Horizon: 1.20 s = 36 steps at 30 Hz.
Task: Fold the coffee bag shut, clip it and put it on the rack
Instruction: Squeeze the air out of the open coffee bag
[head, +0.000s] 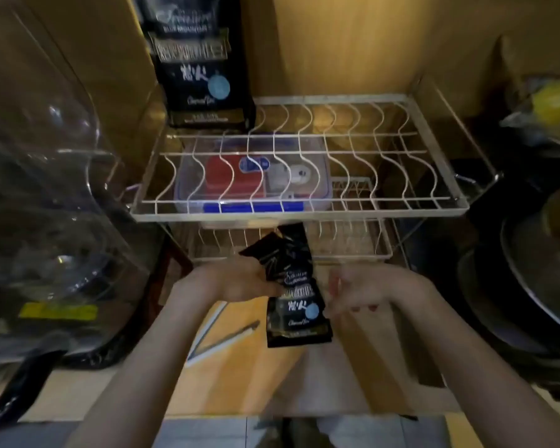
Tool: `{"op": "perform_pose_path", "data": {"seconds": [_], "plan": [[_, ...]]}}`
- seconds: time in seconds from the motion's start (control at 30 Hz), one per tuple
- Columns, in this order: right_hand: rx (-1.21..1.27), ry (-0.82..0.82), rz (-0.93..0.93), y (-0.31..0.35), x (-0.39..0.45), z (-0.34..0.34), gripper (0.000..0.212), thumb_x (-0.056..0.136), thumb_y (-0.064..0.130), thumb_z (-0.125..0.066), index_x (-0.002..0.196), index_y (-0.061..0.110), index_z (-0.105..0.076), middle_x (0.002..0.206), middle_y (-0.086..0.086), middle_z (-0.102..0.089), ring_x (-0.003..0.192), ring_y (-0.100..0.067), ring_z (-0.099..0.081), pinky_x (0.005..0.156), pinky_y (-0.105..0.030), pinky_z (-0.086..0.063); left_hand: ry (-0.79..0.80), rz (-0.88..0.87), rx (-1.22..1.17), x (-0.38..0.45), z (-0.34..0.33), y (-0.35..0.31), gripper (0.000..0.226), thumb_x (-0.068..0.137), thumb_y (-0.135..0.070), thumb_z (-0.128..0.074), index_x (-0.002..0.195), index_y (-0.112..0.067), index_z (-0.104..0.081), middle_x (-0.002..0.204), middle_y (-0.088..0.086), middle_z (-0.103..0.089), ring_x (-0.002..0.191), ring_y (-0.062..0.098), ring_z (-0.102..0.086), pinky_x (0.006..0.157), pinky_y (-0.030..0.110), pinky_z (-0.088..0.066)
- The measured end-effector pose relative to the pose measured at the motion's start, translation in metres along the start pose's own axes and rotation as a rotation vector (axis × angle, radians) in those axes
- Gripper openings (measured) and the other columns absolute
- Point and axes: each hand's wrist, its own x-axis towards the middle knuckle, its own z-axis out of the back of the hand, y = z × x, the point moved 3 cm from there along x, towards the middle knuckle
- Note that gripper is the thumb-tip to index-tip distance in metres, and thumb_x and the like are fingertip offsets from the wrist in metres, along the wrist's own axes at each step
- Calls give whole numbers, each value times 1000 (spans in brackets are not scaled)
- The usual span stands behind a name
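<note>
The left hand (236, 279) held the black coffee bag (296, 292) upright below the white wire rack (299, 156), its fingers pinching the bag's crumpled upper part. The right hand (359, 291) hovered just right of the bag, fingers loosely spread, touching nothing clearly. A second bag (201, 59) stood on the rack's far left corner.

I record a black foil coffee bag (296, 295) bearing white lettering, a gold band and a pale blue round seal. A second black bag (201, 59) carries matching print. The white wire rack (304, 211) overlies a clear box (253, 176) with red, white and blue contents.
</note>
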Motion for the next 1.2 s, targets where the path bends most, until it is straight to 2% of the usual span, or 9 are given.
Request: {"op": "perform_pose_path", "data": {"seconds": [0.1,0.2,0.33,0.5,0.63,0.77,0.93,1.03,1.2], "plan": [[90,-43,-3,-16,22,-17,20,78,29,-68,88,23,-52,78,9,-53,69,-8,-49,46,-12,-38,50,78,-9,17,-23,8,44,87,-46,-49,114,-12,-54,103,-1,-50,102,19,-49,65,23,-35],[256,-130,32,-37,46,-40,49,75,34,-70,115,13,-51,105,3,-52,96,-13,-49,68,-22,-40,68,176,-131,35,-52,26,59,80,-54,-55,106,-2,-57,109,12,-61,101,24,-54,64,25,-36],[457,-227,100,-61,74,-66,65,66,36,-78,120,17,-47,122,-2,-55,111,-18,-53,93,-33,-45,-26,203,-309,56,-82,45,70,69,-52,-69,118,-7,-47,113,6,-54,101,21,-49,71,27,-40],[822,-265,124,-75,86,-88,60,66,18,-80,114,23,-45,108,9,-58,99,-5,-57,75,-11,-49,-179,145,-686,70,-105,54,96,39,-53,-77,122,-14,-47,116,2,-62,101,17,-59,88,37,-49],[976,-262,156,-81,92,-98,69,63,14,-81,121,21,-46,119,1,-58,107,-10,-57,86,-22,-50,-195,73,-888,74,-114,57,88,40,-40,-82,118,-13,-51,110,0,-66,96,12,-64,81,28,-53],[986,-195,209,-75,92,-96,72,68,5,-76,123,32,-38,111,19,-54,105,-2,-54,76,-9,-49,-270,94,-861,76,-118,63,96,37,-43,-84,121,-11,-49,113,2,-64,102,16,-60,85,34,-52],[957,-250,226,-68,90,-93,78,58,-3,-80,116,29,-41,104,15,-57,94,2,-56,67,-5,-49,-392,46,-789,71,-124,60,79,50,-18,-88,118,-9,-49,108,-1,-61,99,8,-56,72,12,-48],[908,-377,237,-69,87,-95,78,50,-5,-83,110,27,-43,102,17,-56,100,-10,-58,78,-18,-53,-494,-23,-735,66,-127,56,79,46,-13,-89,113,-7,-49,106,2,-61,98,9,-57,72,11,-47],[835,-561,293,-68,81,-100,86,51,7,-85,111,48,-38,106,26,-54,108,2,-52,92,-21,-47,-597,-102,-627,67,-130,52,73,44,-34,-81,108,-13,-53,110,7,-63,104,20,-58,84,40,-51]]}}
